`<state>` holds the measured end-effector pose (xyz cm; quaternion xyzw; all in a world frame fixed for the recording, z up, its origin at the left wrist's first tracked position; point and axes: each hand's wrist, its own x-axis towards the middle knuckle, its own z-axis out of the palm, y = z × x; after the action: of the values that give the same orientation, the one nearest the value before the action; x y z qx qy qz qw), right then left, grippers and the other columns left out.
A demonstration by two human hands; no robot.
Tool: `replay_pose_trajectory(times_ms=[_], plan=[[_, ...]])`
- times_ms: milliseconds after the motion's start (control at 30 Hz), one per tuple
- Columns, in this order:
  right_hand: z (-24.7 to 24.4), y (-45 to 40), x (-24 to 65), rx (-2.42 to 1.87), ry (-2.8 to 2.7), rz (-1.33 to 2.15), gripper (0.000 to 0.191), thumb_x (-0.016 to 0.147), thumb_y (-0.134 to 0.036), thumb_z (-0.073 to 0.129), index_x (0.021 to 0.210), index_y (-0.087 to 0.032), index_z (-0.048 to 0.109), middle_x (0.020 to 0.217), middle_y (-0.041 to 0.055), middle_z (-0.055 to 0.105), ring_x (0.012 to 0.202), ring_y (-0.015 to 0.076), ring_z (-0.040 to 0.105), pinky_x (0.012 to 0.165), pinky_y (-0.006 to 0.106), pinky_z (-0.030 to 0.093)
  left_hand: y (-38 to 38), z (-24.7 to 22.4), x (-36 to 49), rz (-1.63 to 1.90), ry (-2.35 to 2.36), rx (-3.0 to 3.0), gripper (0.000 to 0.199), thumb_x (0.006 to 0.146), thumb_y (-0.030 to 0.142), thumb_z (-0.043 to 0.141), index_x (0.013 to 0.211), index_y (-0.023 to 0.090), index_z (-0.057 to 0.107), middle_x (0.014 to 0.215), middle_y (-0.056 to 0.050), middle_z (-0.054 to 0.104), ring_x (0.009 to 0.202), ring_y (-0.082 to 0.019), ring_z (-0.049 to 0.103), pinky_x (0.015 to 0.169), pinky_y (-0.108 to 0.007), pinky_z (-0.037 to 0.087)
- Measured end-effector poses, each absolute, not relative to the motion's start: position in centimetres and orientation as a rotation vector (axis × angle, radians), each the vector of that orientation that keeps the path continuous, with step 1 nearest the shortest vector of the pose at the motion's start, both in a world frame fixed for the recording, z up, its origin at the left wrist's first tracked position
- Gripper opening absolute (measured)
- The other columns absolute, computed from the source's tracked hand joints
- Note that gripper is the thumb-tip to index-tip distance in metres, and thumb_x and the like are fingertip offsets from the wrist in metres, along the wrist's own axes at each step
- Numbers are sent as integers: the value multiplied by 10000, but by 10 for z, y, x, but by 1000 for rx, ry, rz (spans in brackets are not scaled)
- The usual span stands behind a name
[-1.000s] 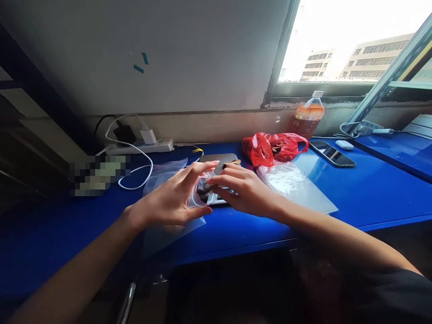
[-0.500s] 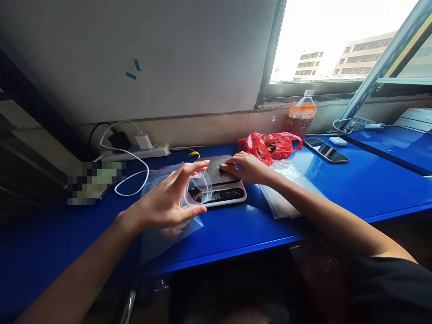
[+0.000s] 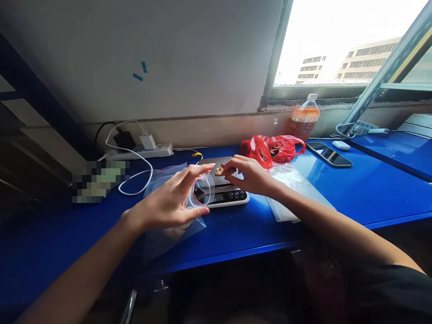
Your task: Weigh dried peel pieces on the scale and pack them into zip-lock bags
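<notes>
My left hand (image 3: 172, 195) holds a clear zip-lock bag (image 3: 162, 240), thumb and fingers spread inside its mouth so that it gapes to the right. Dark pieces (image 3: 199, 194) show through the bag's opening. Between the fingertips of my right hand (image 3: 251, 174) is a wrinkled, dried brown piece (image 3: 220, 169), a short way right of the bag's mouth; its exact kind I cannot make out. Beneath it lies the kitchen scale (image 3: 224, 180), its metal plate partly hidden by both hands and its display half behind the bag.
A red plastic bag (image 3: 258, 150) with brown pieces inside stands behind my right hand. Flat clear bags (image 3: 297, 193) lie under my right forearm. Farther off are a drink bottle (image 3: 305, 118), a phone (image 3: 329, 154), a white earbud case (image 3: 340, 145) and a power strip (image 3: 164, 150) with cables.
My right hand has lifted the dried brown piece off the scale plate, towards the bag's mouth. My left hand still keeps the bag open. The view has shifted slightly.
</notes>
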<state>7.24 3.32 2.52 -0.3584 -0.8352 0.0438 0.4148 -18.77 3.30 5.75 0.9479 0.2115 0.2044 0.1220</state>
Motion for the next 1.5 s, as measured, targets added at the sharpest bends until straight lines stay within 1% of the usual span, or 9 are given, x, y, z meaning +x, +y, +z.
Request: replay_pose_trajectory(times_ms=[167, 267, 467, 667, 833, 967, 1067, 1367, 1500], plan=[[26, 26, 68, -784, -2014, 279, 159, 784, -57, 530, 887, -164, 585, 938, 36, 576, 753, 98, 632, 682, 237, 530, 34, 57, -188, 574, 627, 2785, 851, 830, 362, 695, 1488, 364, 155, 1465, -113, 394, 1244, -307, 513, 1033, -524, 462], [24, 24, 64, -755, -1992, 386, 117, 790, -86, 554, 868, -165, 592, 931, 29, 537, 743, 99, 629, 686, 248, 546, 34, 57, -188, 559, 638, 2776, 834, 833, 379, 691, 1483, 370, 168, 1451, -110, 401, 1253, -311, 505, 1039, -535, 454], [19, 24, 55, -799, -1963, 181, 107, 831, -90, 568, 892, -176, 585, 885, 36, 582, 804, 131, 598, 733, 288, 535, 33, 59, -187, 531, 627, 2815, 820, 836, 344, 683, 1475, 381, 170, 1437, -104, 421, 1286, -327, 472, 1055, -567, 421], [23, 15, 49, -802, -1851, 4, 109, 846, -169, 630, 912, -202, 550, 924, 25, 561, 761, 113, 592, 691, 274, 543, 33, 59, -185, 522, 637, 2830, 830, 826, 333, 694, 1474, 370, 177, 1414, -108, 449, 1272, -326, 483, 1045, -559, 422], [25, 8, 45, -735, -1865, 51, 107, 884, -248, 643, 872, -184, 558, 953, 46, 550, 722, 97, 597, 664, 262, 549, 30, 62, -183, 463, 658, 2855, 806, 825, 301, 689, 1459, 348, 194, 1421, -105, 446, 1282, -316, 467, 1049, -543, 416], [24, 9, 46, -739, -1981, 116, 164, 863, -252, 669, 766, -182, 557, 821, 23, 568, 701, 113, 570, 629, 248, 503, 29, 63, -182, 437, 660, 2861, 781, 833, 303, 677, 1456, 335, 209, 1419, -105, 454, 1274, -317, 474, 1035, -534, 426], [22, 11, 48, -695, -2065, 200, 169, 858, -234, 668, 739, -178, 563, 773, 13, 565, 704, 119, 572, 630, 240, 484, 29, 63, -181, 438, 641, 2865, 783, 829, 301, 680, 1458, 335, 216, 1390, -102, 479, 1253, -314, 493, 1028, -518, 435], [26, 0, 43, -650, -2041, 277, 231, 866, -192, 623, 687, -190, 477, 801, 30, 593, 726, 125, 582, 655, 255, 500, 29, 61, -182, 480, 609, 2835, 793, 824, 320, 679, 1459, 340, 204, 1423, -106, 456, 1280, -321, 480, 1040, -523, 436], [24, -3, 37, -592, -1993, 238, 193, 883, -189, 609, 711, -193, 522, 821, 36, 616, 732, 129, 613, 663, 263, 525, 30, 59, -183, 519, 592, 2820, 806, 820, 335, 679, 1461, 345, 190, 1443, -113, 441, 1302, -337, 463, 1048, -550, 430]])
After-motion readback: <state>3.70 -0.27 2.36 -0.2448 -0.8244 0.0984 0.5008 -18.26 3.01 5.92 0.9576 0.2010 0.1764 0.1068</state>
